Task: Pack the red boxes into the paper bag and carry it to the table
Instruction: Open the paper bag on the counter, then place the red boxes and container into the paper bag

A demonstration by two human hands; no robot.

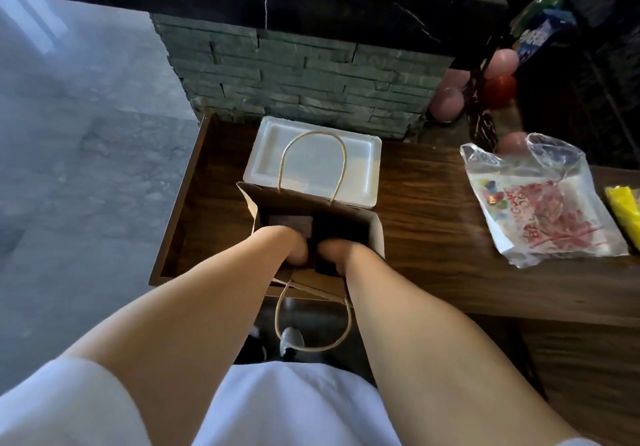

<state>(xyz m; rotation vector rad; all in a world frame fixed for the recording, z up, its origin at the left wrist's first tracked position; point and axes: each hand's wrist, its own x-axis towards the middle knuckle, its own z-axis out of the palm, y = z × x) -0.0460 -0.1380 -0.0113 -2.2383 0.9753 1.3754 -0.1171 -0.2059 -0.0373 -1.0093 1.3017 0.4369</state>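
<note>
A brown paper bag (376, 234) with cord handles stands open on the wooden counter (433, 224). Both my hands reach down into its mouth. My left hand (294, 243) and my right hand (334, 250) are sunk to the wrist, so their fingers are hidden in the dark inside. A dull reddish box (289, 222) shows inside the bag at its far left. Whether either hand grips a box cannot be made out.
A white foam tray (360, 154) lies just behind the bag. A clear plastic bag with red print (543, 203) lies to the right, a yellow item (623, 210) beyond it. Pink and red balloons (446, 102) sit by the stone wall. Grey floor lies left.
</note>
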